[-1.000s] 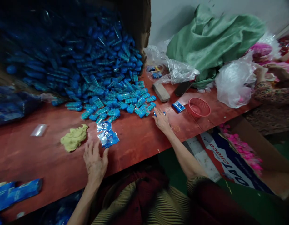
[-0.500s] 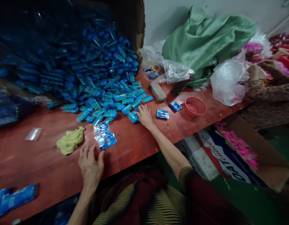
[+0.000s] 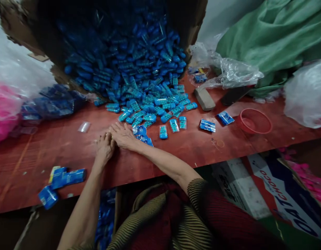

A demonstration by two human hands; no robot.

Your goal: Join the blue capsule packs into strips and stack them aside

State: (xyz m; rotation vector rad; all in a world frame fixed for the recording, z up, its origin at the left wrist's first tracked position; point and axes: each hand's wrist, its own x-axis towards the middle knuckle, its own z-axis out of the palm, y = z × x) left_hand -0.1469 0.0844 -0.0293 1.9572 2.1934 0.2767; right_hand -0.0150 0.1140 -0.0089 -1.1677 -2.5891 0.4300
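My left hand (image 3: pixel 105 147) and my right hand (image 3: pixel 123 136) are together on the red table. Their fingers are curled over a crumpled yellow cloth, of which only slivers show between the fingers; the rest is hidden. Right beside my right hand lie shiny blue printed packets (image 3: pixel 146 139), partly behind the wrist. A small clear-walled container with blue beads and a blue cap (image 3: pixel 163 132) lies to the right of these packets. Two more such containers, a middle one (image 3: pixel 174 125) and a farther one (image 3: pixel 183 122), lie beside it in a slanting row.
A torn cardboard box (image 3: pixel 198 26) spills a heap of blue containers (image 3: pixel 150 93) onto the table. Rightward are a grey block (image 3: pixel 204 99), more blue packets (image 3: pixel 207 125) and a red basket (image 3: pixel 255 121). Blue packs (image 3: pixel 69 177) lie front left; a small clear bag (image 3: pixel 84 127) lies near my left hand.
My right hand has left the containers by the heap and come over to my left hand. Both now cover the yellow cloth. Three containers lie apart from the heap. The view has swung left.
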